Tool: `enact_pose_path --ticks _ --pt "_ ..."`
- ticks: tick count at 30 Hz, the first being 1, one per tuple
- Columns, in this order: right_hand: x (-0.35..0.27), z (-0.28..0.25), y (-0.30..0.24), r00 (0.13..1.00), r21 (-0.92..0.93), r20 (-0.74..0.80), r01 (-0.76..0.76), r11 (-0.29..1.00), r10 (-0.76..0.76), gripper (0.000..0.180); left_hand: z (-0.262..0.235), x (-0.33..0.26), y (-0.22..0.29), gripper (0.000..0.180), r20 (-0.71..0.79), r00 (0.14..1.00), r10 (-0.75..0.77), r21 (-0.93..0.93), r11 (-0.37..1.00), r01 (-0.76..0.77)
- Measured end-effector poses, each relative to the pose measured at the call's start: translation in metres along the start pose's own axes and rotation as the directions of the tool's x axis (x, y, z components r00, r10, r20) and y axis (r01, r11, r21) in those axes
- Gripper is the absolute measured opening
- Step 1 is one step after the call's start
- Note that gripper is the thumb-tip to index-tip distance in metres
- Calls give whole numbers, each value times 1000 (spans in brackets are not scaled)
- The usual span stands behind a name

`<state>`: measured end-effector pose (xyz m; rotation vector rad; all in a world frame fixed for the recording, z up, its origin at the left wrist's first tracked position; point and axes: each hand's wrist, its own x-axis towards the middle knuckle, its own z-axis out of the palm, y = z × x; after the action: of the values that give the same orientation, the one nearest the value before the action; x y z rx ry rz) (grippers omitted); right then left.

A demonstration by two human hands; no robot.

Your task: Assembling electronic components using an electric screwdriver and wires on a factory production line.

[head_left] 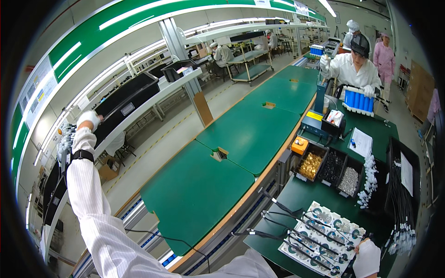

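Note:
My left arm stretches up to the shelf on the left. The white-gloved left hand (pixel 90 120) is at the near end of a long black bin (pixel 127 109); its fingers are mostly hidden. Beside that wrist, a bundle of grey-white connectors (pixel 66 141) hangs off the shelf. At the lower right, my gloved right hand (pixel 367 258) is closed at the right edge of a white tray (pixel 320 207), its fingertips against the rim. Round cells with grey-green rings fill the tray's several openings. Black cables (pixel 296 231) with connector ends lie across it.
Bins of brass parts (pixel 309 166), black parts (pixel 330 167) and silver parts (pixel 348 180) stand beyond the tray. Black cables (pixel 399 204) hang from a box at right. Green boards (pixel 199 194) line the conveyor. A co-worker (pixel 354 69) holds a blue cell pack (pixel 358 101).

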<state>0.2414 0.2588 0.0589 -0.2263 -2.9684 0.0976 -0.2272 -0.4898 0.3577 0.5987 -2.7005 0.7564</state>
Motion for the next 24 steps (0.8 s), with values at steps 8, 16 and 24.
enact_pose_path --ticks 8,16,24 --pt "4 -2 -10 991 -202 131 -13 979 40 11 58 24 -43 9 -193 980 55 -337 934 -119" --pt "-2 33 -4 969 84 -51 -238 968 243 14 68 40 -57 18 -236 971 35 -357 926 -120" --pt "-8 30 -12 931 366 -211 -207 907 298 7 62 37 -40 6 -394 919 -1 -455 869 -194"
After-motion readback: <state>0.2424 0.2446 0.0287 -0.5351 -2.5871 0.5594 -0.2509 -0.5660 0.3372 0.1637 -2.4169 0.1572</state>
